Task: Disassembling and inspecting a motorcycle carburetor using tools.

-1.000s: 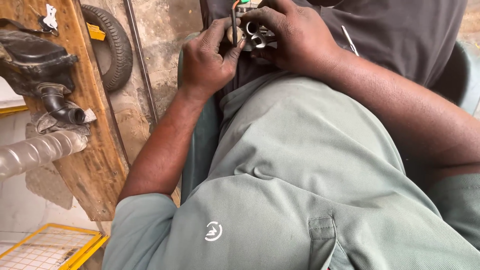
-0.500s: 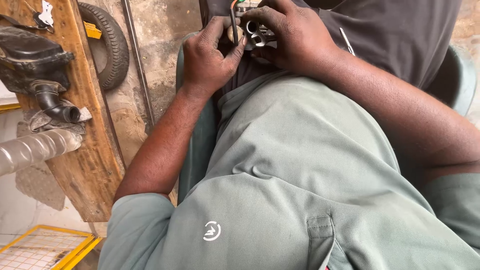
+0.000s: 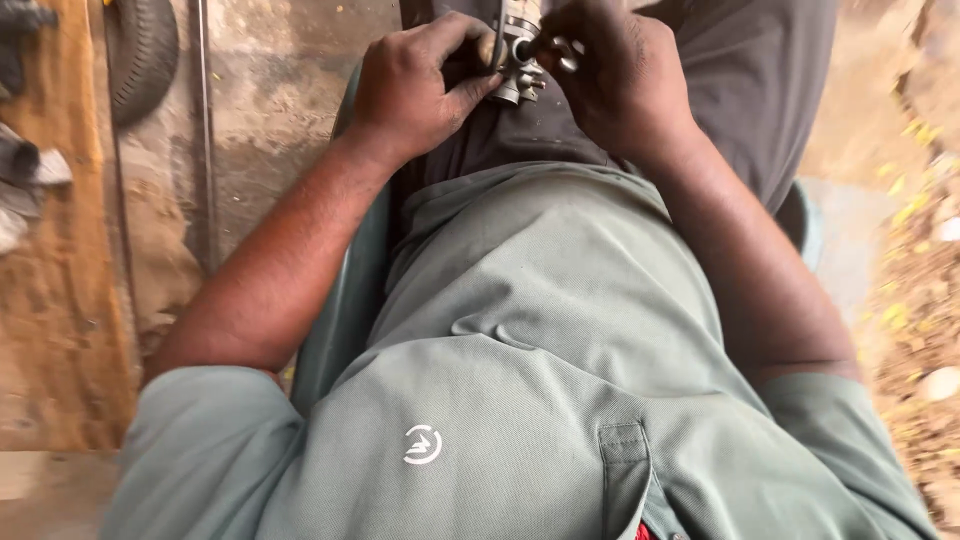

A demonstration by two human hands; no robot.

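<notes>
I look down over my green shirt at my lap. My left hand [image 3: 415,90] and my right hand [image 3: 615,75] meet at the top of the view around a small grey metal part [image 3: 518,62] with round ports and short studs. The left thumb and fingers pinch its left side. The right fingers close on its right side, at a small shiny piece [image 3: 567,55]. The part rests above my dark trousers [image 3: 720,90]. Its upper end is cut off by the frame edge.
A wooden board [image 3: 60,300] stands at the left with a black rubber tyre [image 3: 142,50] and a thin metal rod [image 3: 205,140] against a stained concrete wall. Sandy ground with yellow leaves [image 3: 915,250] lies at the right. A green seat edge [image 3: 345,300] shows beside my hip.
The view has swung to the right: the board and tyre slid left and the ground at the right came in. Both hands stay on the metal part, now lower in the view.
</notes>
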